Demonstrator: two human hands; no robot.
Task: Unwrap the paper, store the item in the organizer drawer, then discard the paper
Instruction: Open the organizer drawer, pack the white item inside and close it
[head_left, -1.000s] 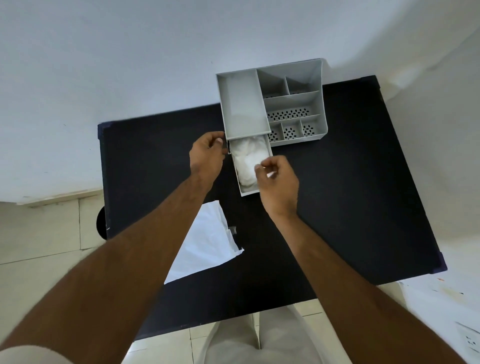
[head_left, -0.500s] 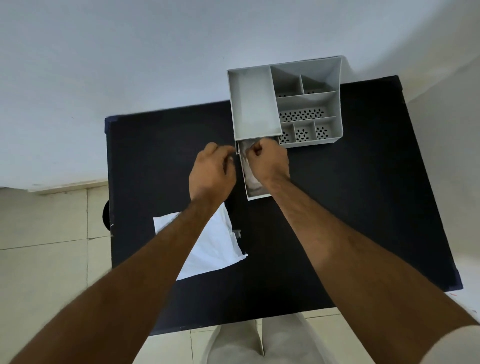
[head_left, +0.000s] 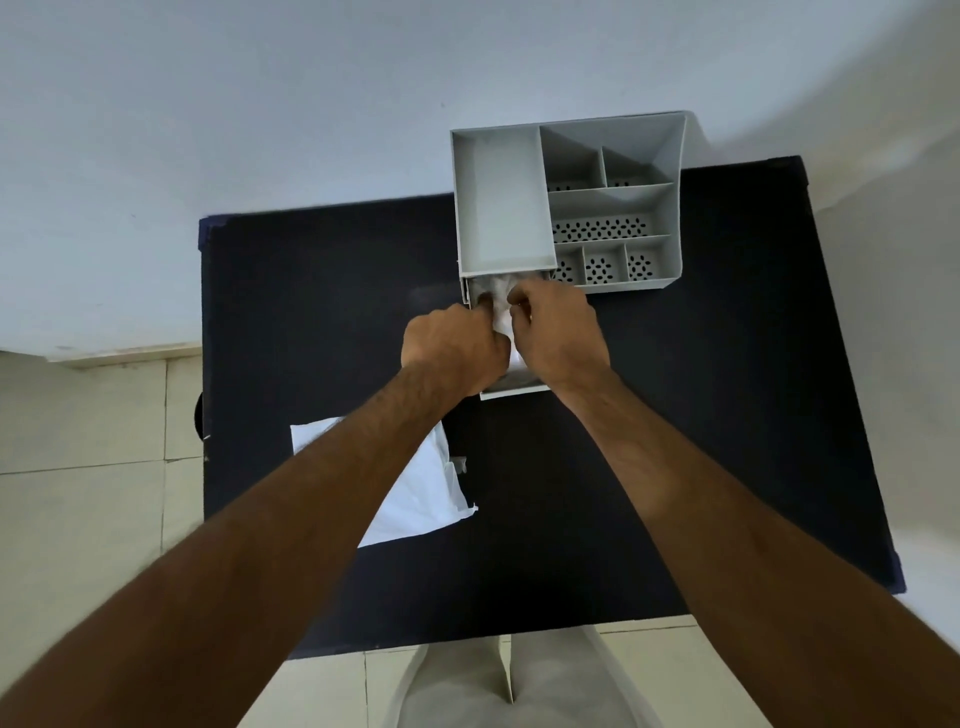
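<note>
A grey desk organizer stands at the far edge of the black table. Its drawer is pulled out toward me and holds a white crumpled item, mostly hidden by my hands. My left hand and my right hand are both over the drawer, side by side, fingers curled down onto the white item. A flat white sheet of paper lies on the table to the near left, partly under my left forearm.
The organizer's right side has several open compartments with perforated floors. A white wall runs behind the table. Tiled floor shows to the left and below, and my legs at the near edge.
My left hand moved from the drawer's left side onto the white item. My right hand went deeper into the drawer. Both hands now press together over it.
</note>
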